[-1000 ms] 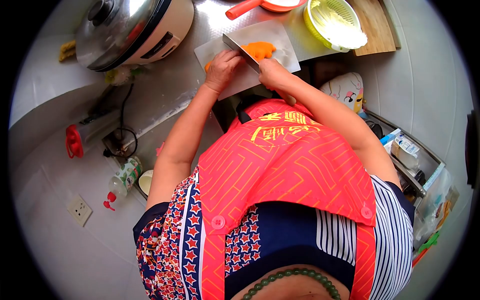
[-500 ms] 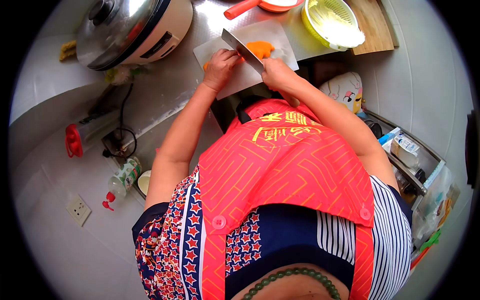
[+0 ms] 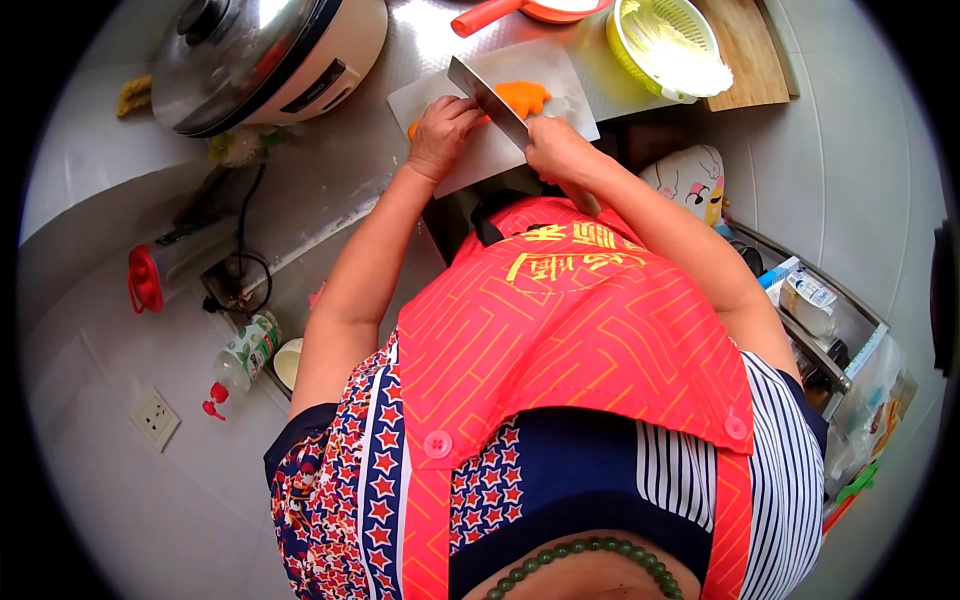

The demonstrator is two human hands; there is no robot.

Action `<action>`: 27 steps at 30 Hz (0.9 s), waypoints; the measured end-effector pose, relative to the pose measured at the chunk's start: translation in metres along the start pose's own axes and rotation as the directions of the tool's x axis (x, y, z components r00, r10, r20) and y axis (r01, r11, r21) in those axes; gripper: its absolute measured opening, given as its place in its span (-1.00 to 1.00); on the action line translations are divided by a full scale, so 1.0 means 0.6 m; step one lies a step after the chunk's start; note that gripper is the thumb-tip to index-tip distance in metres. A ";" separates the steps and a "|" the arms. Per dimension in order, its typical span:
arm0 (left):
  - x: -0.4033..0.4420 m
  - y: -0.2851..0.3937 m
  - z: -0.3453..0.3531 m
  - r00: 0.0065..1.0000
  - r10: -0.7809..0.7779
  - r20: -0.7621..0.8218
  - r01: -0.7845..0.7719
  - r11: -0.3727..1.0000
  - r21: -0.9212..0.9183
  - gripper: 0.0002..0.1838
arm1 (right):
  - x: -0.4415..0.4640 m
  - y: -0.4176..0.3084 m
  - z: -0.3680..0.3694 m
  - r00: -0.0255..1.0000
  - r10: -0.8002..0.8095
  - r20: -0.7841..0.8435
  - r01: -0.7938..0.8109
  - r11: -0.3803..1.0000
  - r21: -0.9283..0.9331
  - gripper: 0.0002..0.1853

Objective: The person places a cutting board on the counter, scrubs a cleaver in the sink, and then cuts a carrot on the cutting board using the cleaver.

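Note:
My right hand (image 3: 558,150) is closed round the handle of a broad-bladed cleaver (image 3: 488,100), its blade slanting up to the left over a pale cutting board (image 3: 550,62). Left of the blade, my left hand (image 3: 444,132) presses a carrot (image 3: 412,130) to the board with bent fingers. Most of the carrot is hidden under that hand; one orange end shows at its left side. Cut carrot pieces (image 3: 523,97) lie in a heap on the blade's far right side.
A large electric cooker (image 3: 300,70) stands left on the metal counter (image 3: 335,165). Behind the board is a red-handled pan (image 3: 560,8). A yellow-green basket (image 3: 622,55) with pale shreds sits at right by a wooden board (image 3: 745,60). Below right is an open drawer (image 3: 830,365).
The cleaver's tip has shifted very slightly to the right. Both hands keep nearly the same place, and the carrot heap looks the same.

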State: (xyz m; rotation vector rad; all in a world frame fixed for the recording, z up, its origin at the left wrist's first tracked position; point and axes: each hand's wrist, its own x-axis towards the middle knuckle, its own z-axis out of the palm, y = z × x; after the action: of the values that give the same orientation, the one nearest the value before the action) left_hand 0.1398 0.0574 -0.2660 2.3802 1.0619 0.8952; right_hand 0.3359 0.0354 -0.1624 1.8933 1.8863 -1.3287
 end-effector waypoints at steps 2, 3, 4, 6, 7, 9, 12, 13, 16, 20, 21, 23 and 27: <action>0.000 -0.001 0.000 1.000 0.000 -0.001 0.000 1.000 -0.002 -0.77 | 0.003 0.000 0.000 0.999 0.012 0.041 -0.013 1.000 0.018 -0.83; 0.001 0.000 0.000 1.000 0.001 -0.002 -0.001 1.000 -0.002 -0.78 | 0.004 -0.001 0.000 0.998 0.018 0.061 -0.020 0.999 0.026 -0.83; 0.001 0.001 0.000 1.000 -0.006 0.000 0.006 1.000 -0.005 -0.78 | 0.003 -0.002 -0.002 0.998 0.008 0.060 -0.010 1.000 0.025 -0.83; 0.002 0.004 -0.002 1.000 -0.020 0.003 0.020 1.000 -0.009 -0.78 | 0.002 -0.006 -0.004 0.998 -0.013 0.059 0.011 1.000 0.024 -0.82; 0.002 0.004 -0.003 1.000 -0.017 0.002 0.017 1.000 -0.008 -0.78 | 0.004 -0.007 -0.003 0.998 -0.024 0.051 0.023 1.000 0.011 -0.82; 0.001 0.004 -0.003 1.000 -0.013 0.000 0.013 1.000 -0.004 -0.78 | 0.010 -0.007 0.000 0.998 -0.047 0.037 0.048 0.999 -0.014 -0.83; 0.000 0.004 -0.003 1.000 0.003 -0.009 -0.003 1.000 -0.018 -0.79 | 0.020 -0.011 0.008 0.999 -0.005 0.053 0.005 1.000 -0.001 -0.83; 0.000 0.004 -0.003 1.000 0.010 -0.010 -0.010 1.000 -0.012 -0.79 | 0.026 -0.006 0.013 0.999 -0.021 0.048 0.021 1.000 -0.003 -0.83; 0.000 0.002 -0.003 1.000 0.016 -0.009 -0.016 1.000 -0.001 -0.79 | 0.041 0.009 0.032 0.998 -0.054 0.032 0.054 0.999 -0.008 -0.82; 0.000 0.005 -0.005 1.000 0.006 -0.006 -0.006 1.000 -0.007 -0.79 | 0.038 0.008 0.031 0.999 -0.042 0.018 0.042 0.999 0.009 -0.82; -0.001 0.004 -0.004 1.000 0.007 -0.003 -0.007 1.000 -0.005 -0.80 | 0.036 0.006 0.030 0.999 -0.040 0.020 0.040 0.999 0.023 -0.82; -0.001 0.004 -0.003 1.000 0.009 -0.011 -0.009 1.000 0.004 -0.80 | 0.035 0.004 0.026 0.999 -0.037 0.036 0.037 0.999 0.006 -0.83; -0.001 -0.001 -0.002 0.999 0.028 -0.020 -0.028 1.000 0.002 -0.80 | 0.023 -0.006 0.013 1.000 0.005 0.023 -0.005 1.000 0.027 -0.83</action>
State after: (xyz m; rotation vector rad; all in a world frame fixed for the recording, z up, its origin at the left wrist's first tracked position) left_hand 0.1386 0.0574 -0.2657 2.3980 1.0391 0.9308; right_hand 0.3265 0.0407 -0.1745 1.8866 1.8606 -1.3756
